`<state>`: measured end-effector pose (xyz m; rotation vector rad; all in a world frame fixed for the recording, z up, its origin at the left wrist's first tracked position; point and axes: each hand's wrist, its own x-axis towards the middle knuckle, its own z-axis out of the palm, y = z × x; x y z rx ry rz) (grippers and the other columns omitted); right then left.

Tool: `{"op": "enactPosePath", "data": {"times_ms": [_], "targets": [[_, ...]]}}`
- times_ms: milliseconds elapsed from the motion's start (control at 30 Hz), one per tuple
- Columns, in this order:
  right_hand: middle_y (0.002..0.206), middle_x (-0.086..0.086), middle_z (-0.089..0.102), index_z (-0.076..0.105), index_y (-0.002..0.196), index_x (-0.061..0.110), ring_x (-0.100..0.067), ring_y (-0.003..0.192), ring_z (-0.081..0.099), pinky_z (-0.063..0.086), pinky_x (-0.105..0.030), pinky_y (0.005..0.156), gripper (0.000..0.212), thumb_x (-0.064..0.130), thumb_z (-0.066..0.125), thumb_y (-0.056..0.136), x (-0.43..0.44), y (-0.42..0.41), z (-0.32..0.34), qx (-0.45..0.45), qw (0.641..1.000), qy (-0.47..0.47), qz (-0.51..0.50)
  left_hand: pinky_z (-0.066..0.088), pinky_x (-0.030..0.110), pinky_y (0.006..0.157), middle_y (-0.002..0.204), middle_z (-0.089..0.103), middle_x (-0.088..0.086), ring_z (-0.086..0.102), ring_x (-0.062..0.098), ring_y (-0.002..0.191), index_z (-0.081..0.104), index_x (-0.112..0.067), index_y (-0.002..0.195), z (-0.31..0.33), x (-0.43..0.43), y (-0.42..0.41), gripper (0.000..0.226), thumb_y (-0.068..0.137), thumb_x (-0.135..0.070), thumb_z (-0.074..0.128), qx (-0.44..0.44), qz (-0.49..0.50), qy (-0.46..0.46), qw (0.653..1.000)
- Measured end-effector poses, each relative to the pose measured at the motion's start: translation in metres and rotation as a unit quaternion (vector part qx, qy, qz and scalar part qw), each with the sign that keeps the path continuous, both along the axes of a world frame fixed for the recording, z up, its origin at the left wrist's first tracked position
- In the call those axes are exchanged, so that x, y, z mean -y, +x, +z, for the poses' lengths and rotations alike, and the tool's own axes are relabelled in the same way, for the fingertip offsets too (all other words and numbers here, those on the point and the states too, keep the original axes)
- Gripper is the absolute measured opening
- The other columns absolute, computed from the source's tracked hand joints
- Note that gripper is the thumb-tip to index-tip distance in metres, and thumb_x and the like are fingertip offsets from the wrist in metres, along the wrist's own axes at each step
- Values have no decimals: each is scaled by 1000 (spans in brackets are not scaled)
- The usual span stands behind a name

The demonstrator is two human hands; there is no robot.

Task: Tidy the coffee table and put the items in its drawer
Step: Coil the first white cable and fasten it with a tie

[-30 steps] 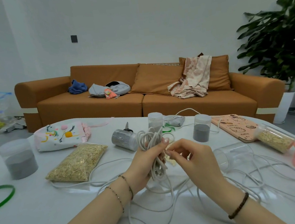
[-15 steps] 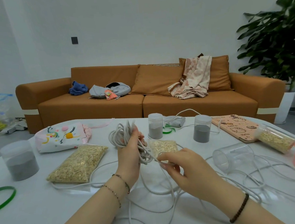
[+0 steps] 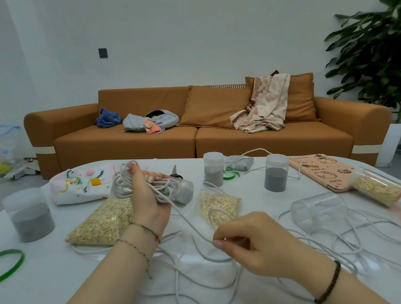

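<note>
The left hand [image 3: 148, 199] is gripping a wound bundle of the long white round cord [image 3: 121, 184]. Its fingers are curling round the loops and holding the bundle raised above the glossy white coffee table [image 3: 50, 295]. The right hand [image 3: 254, 241] is pinching a single strand of the same cord between thumb and forefinger (the remaining fingers are curling in toward the palm). It is sitting low over the table and nearer the camera than the left hand. Between the two hands, the strand is running diagonally from the bundle down to the pinch. The unwound remainder of the cord is lying on the table in loose loops beneath and around the right hand. These loops are spreading toward the right side, passing near an empty clear plastic cylindrical jar [image 3: 319, 208] lying on its side. A clear plastic bag of pale oat flakes [image 3: 102, 222] is lying just behind the left wrist. A second, smaller bag of oat flakes [image 3: 219, 204] is lying farther back, between the two hands.
</note>
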<state>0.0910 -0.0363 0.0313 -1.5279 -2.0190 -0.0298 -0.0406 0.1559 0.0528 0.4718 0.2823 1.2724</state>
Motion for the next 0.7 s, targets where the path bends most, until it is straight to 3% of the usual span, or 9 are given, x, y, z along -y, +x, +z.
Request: {"op": "enactPosePath", "data": {"times_ms": [100, 233, 367, 533, 600, 700], "targets": [[64, 8, 59, 67, 86, 29, -10, 61, 52, 43, -25, 60, 29, 50, 48, 93, -1, 3, -3, 38, 998, -7, -43, 52, 22, 63, 56, 42, -8, 49, 9, 59, 41, -20, 53, 5, -4, -7, 58, 95, -58, 52, 39, -30, -1, 999], [56, 11, 57, 65, 70, 28, -10, 52, 53, 45, -27, 45, 34, 51, 49, 90, -6, 13, -11, 141, 964, 135, -183, 56, 22, 63, 50, 51, -7, 57, 7, 51, 50, -18, 52, 12, 17, -3, 49, 94, -40, 59, 10, -145, 55, 988], [52, 13, 55, 66, 68, 30, -6, 47, 51, 37, -22, 41, 29, 47, 56, 89, -9, 23, -6, 95, 929, 222, -281, 57, 26, 79, 58, 54, -3, 59, 10, 60, 51, -15, 62, 7, 32, 2, 34, 92, -27, 62, -60, -262, 90, 959], [51, 16, 44, 64, 72, 29, -5, 47, 39, 33, -20, 41, 21, 37, 70, 90, -6, 26, 2, 53, 917, 251, -307, 47, 40, 104, 73, 63, 6, 71, 16, 76, 53, -8, 66, 2, 44, 7, 28, 92, -17, 60, -165, -284, 99, 939], [54, 14, 50, 63, 73, 28, -7, 48, 43, 37, -23, 41, 21, 36, 70, 91, -6, 26, 2, 52, 918, 260, -295, 50, 40, 102, 85, 72, 10, 73, 21, 89, 57, -6, 78, 2, 47, 7, 14, 89, -14, 62, -204, -300, 111, 925], [59, 11, 58, 63, 75, 25, -11, 47, 48, 41, -30, 41, 23, 37, 64, 95, -8, 28, -1, 81, 919, 273, -273, 59, 34, 85, 96, 74, 16, 72, 26, 100, 59, -8, 86, 0, 55, 9, 8, 94, -11, 59, -273, -340, 145, 888]]}}
